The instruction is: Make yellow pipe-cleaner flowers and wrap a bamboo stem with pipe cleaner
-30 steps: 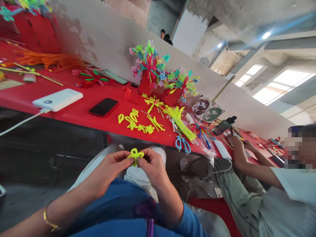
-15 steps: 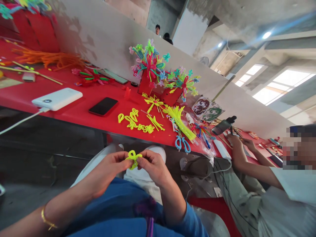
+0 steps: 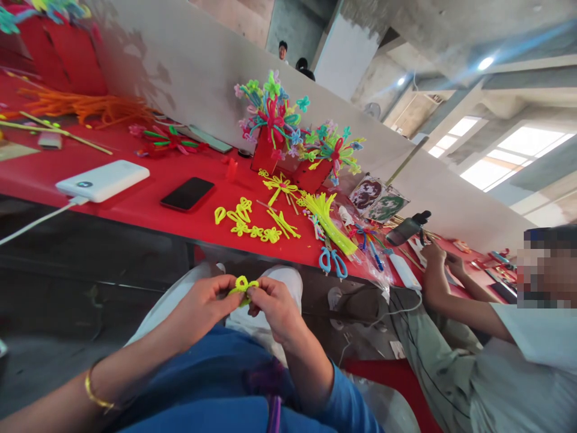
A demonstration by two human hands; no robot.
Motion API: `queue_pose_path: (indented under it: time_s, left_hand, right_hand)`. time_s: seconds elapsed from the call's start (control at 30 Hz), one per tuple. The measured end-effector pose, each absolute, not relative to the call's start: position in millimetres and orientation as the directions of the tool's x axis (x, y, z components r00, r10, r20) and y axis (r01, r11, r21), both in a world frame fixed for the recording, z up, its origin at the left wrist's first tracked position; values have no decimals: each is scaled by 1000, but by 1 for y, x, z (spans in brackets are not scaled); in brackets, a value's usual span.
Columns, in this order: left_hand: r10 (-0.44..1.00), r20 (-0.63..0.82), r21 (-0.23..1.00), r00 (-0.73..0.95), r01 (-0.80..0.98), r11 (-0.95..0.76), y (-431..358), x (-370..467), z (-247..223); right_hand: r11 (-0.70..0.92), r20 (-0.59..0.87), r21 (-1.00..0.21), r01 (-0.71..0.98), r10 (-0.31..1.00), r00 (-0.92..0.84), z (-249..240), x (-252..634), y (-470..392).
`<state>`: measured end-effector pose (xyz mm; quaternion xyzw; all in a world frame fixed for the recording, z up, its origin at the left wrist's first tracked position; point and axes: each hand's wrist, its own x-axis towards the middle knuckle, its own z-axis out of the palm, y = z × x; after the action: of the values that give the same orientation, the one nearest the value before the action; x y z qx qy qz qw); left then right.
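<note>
Near the bench (image 3: 189, 222), left hand (image 3: 208, 305) and right hand (image 3: 277, 307) pinch a yellow flower (image 3: 241, 283) from both sides, apparently steadying its loops.

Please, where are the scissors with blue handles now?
In the head view, the scissors are right of centre, at the near edge of the red table, beside the bundle of yellow strips.

The yellow flower (image 3: 242, 289) looks fuzzy and matt — the phone (image 3: 187, 193) smooth, glossy (the power bank (image 3: 108, 179) smooth white plastic).
</note>
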<state>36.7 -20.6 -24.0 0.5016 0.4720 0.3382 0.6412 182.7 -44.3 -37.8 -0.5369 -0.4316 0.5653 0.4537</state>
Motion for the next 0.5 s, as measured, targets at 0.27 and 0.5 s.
queue_pose_path:
  time_s: [0.27,0.5]
  left_hand:
    - [833,-352,935,427,120,333,-18,38,-31]
    - [862,-314,948,398,84,306,-20,40,-28]
  right_hand:
    - [-102,-106,-992,79,993,-49,-23,190,-39]
    - [-99,-91,-991,93,993,80,-32,177,-39]
